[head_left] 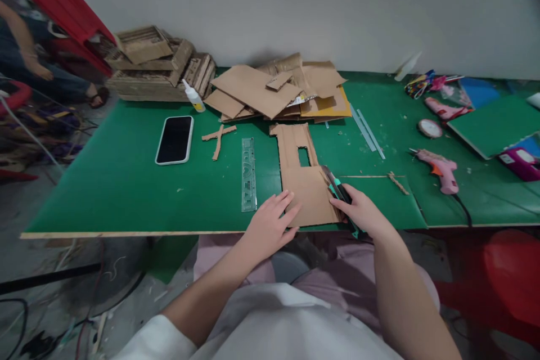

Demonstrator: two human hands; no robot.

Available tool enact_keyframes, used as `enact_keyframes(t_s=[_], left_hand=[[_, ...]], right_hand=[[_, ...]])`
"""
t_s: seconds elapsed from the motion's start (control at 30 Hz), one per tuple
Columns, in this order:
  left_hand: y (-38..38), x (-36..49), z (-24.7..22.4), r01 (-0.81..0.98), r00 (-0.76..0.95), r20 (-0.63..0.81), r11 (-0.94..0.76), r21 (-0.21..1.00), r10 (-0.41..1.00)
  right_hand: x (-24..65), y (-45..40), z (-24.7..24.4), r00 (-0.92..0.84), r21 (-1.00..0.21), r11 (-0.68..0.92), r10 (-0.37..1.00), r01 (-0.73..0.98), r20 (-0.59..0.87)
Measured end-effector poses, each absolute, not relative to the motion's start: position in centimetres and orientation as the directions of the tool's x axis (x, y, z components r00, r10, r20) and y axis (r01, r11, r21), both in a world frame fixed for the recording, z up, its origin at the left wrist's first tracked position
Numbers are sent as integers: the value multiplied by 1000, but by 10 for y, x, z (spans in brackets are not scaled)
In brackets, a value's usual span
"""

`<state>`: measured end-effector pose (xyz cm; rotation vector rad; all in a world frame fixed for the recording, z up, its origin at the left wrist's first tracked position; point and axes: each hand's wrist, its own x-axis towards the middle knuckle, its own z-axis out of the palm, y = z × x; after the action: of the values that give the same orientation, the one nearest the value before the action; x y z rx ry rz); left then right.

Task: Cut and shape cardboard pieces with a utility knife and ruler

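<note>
A cardboard piece (307,194) with a small rectangular cutout near its top lies at the table's front edge. My left hand (270,222) rests with spread fingers on its lower left corner. At its right side, my right hand (360,211) is closed around a black and teal utility knife (342,191), whose tip points up and left along the cardboard's edge. Another teal and black part shows below the knife, partly hidden by my right hand. A clear stencil ruler (248,174) lies left of the cardboard.
Behind are stacked cardboard sheets (253,87), a glue bottle (194,97) and slatted cardboard boxes (143,84). A phone (174,140) and cardboard strips (218,138) lie left. A pink glue gun (441,169), tape roll (430,128) and green board (498,124) are right. Another person's arm (21,39) shows far left.
</note>
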<state>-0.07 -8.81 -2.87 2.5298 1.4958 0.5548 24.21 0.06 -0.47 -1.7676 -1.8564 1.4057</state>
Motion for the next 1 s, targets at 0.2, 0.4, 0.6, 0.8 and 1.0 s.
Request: enact_keyframes(t_s=[0.2, 0.4, 0.6, 0.8, 1.0], left_hand=[[-81, 8, -16, 846, 406, 202, -450, 287, 891], [-70, 18, -22, 835, 416, 213, -464, 296, 884], [-68, 20, -33, 843, 416, 160, -446, 300, 895], [-67, 18, -31, 843, 409, 122, -425, 330, 904], [-66, 17, -28, 833, 426, 70, -421, 359, 902]], right_hand=[[256, 12, 23, -237, -520, 89, 945, 850, -225], [211, 51, 41, -606, -142, 592, 789, 794, -100], [170, 93, 35, -718, 193, 744, 668, 640, -194], [167, 105, 30, -747, 199, 790, 612, 579, -260], [164, 112, 25, -781, 138, 832, 552, 537, -293]])
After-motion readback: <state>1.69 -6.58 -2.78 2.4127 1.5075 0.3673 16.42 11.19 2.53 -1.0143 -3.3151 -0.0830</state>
